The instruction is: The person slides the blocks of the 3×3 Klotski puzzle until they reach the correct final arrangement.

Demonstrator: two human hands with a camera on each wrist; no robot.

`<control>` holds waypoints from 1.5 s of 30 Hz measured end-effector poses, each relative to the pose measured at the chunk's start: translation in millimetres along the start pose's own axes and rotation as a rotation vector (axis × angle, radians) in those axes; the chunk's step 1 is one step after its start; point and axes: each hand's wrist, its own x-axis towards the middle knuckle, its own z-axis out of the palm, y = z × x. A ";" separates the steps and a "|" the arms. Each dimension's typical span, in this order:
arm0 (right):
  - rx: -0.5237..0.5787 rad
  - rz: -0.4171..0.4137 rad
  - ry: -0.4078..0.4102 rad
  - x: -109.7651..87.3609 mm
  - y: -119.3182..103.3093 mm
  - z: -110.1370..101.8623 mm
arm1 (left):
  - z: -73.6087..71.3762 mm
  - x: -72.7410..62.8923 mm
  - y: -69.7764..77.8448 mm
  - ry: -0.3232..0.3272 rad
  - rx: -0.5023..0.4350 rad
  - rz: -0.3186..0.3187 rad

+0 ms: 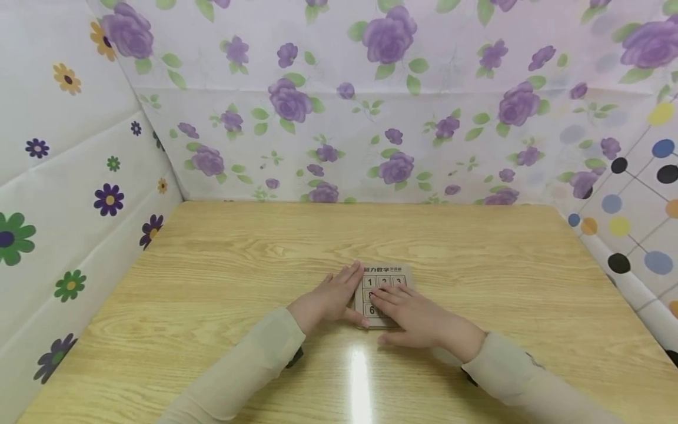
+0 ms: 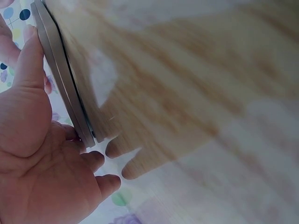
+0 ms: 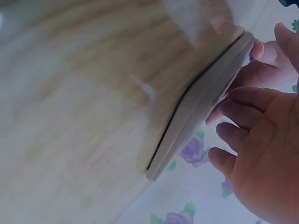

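A flat, light-brown square number puzzle (image 1: pixel 373 283) lies on the wooden table, with numbered tiles in a grid and printed characters along its far edge. At its left side is my left hand (image 1: pixel 332 299), the thumb at the near left corner and the fingers reaching to the far left corner, holding it between them. My right hand (image 1: pixel 418 315) lays its extended fingers over the tiles, covering several of them, while its thumb stays off the near right edge. In both wrist views, the puzzle's side edge (image 2: pixel 63 74) appears thin, with the right fingers (image 3: pixel 243 114) over its face.
The wood-grain table (image 1: pixel 254 253) reflects light in front of the puzzle. Behind it hangs a cloth with purple flowers (image 1: pixel 339 118). Daisy-patterned cloth (image 1: pixel 79 194) borders the left side, and dotted cloth (image 1: pixel 635 224) the right.
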 end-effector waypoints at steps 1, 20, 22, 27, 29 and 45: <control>-0.002 0.010 0.002 -1.5 0.9 0.1 | 0.7 0.1 -0.1 -0.001 -0.001 0.001; 0.012 0.146 0.022 -30.7 15.6 -1.8 | -0.6 0.2 -0.1 0.009 0.011 -0.001; 0.016 0.142 0.022 -29.9 15.1 -1.7 | -0.1 0.4 -0.1 0.011 0.017 -0.003; 0.012 0.145 -0.001 -25.2 12.1 -0.5 | 2.5 1.8 -0.6 0.029 0.054 0.001; 0.009 0.142 -0.004 -23.1 10.5 0.0 | 3.4 2.4 -0.4 0.039 0.084 0.004; 0.013 0.109 -0.011 -14.8 6.6 3.7 | 1.5 6.4 6.1 0.052 0.251 -0.022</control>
